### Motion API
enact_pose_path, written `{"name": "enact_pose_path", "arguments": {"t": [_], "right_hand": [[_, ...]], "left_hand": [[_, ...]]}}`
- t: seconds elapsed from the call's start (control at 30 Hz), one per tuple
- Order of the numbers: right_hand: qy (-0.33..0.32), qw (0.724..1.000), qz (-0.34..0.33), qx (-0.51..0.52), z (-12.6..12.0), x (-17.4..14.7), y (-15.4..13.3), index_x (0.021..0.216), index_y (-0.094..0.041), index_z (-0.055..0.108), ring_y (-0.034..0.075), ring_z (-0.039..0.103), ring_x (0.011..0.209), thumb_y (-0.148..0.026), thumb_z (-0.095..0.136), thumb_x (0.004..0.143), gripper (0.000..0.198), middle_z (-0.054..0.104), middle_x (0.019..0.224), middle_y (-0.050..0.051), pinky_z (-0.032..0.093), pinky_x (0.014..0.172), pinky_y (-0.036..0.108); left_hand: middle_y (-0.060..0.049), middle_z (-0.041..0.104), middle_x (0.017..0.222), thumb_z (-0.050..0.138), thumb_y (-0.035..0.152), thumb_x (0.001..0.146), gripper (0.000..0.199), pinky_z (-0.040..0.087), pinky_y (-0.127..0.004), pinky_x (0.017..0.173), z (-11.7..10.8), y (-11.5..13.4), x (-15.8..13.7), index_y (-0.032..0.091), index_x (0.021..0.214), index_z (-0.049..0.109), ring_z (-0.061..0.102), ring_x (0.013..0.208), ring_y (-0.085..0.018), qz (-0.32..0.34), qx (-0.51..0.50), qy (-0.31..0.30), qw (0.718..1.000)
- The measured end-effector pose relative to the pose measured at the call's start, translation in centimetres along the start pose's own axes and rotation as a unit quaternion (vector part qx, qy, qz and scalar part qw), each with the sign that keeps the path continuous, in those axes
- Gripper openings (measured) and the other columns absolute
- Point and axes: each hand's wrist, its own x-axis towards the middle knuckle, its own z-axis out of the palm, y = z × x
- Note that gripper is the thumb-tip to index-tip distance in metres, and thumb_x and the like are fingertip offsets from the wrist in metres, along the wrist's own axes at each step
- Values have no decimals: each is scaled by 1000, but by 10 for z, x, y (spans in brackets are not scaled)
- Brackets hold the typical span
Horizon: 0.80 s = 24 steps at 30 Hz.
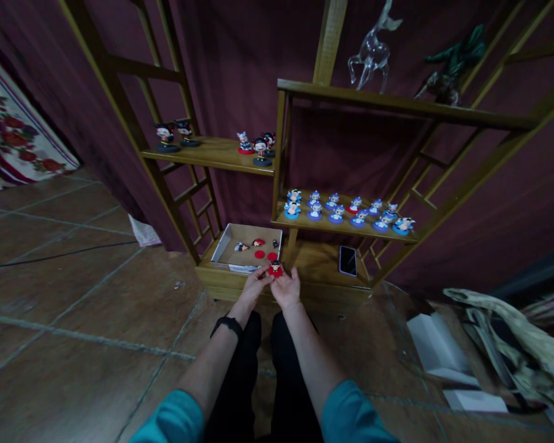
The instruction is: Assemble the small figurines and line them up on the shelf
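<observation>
The red figurine (276, 268) is at the near edge of the box (220, 247), apparently pinched by the left hand's (253, 285) fingers above the open, upturned right hand (287, 290). This seems a two-handed adjusting step, calling next for steady support. Red discs (259, 254) lie in the box.

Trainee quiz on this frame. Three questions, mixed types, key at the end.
1. Where does the dark-screened phone in a pale purple case lie?
A) On the tiled floor
B) On the low wooden bottom shelf
C) Beside the glass deer
2. True or false, about the small red-and-black figurine: it is out of reach of both hands.
3. How many flat red discs lie in the shallow, white-rimmed cardboard box?

Key:
1. B
2. False; it is at the fingers of the left hand, over the right hand.
3. Two
</observation>
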Motion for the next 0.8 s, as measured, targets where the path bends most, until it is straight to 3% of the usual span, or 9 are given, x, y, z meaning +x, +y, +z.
{"name": "enact_pose_path", "arguments": {"t": [0.4, 0.6, 0.8], "right_hand": [[-52, 999, 7, 1, 8, -13, 1, 82, -18, 57, 20, 56, 94, -60, 31, 76, 50, 64, 88, 8, 45, 82, 40], [-46, 999, 22, -9, 10, -17, 2, 87, -17, 56, 20, 55, 96, -55, 33, 77, 46, 64, 91, 9, 45, 85, 39], [-45, 999, 30, 4, 8, -15, 2, 88, -15, 57, 19, 55, 98, -56, 33, 76, 49, 64, 94, 10, 41, 91, 38]], "left_hand": [[-4, 65, 89, 76, 25, 49, 54, 38, -32, 85, -3, 7, -8, 16, 101, 62, 56, 82, -16, 14, 22, -20, 999], [-2, 64, 85, 76, 27, 47, 49, 39, -32, 83, 0, 12, -11, 17, 92, 62, 56, 80, -15, 35, 56, -6, 998], [-4, 63, 90, 75, 27, 49, 48, 38, -34, 86, 3, 15, -15, 15, 94, 61, 56, 86, -17, 44, 77, -35, 995]]}}
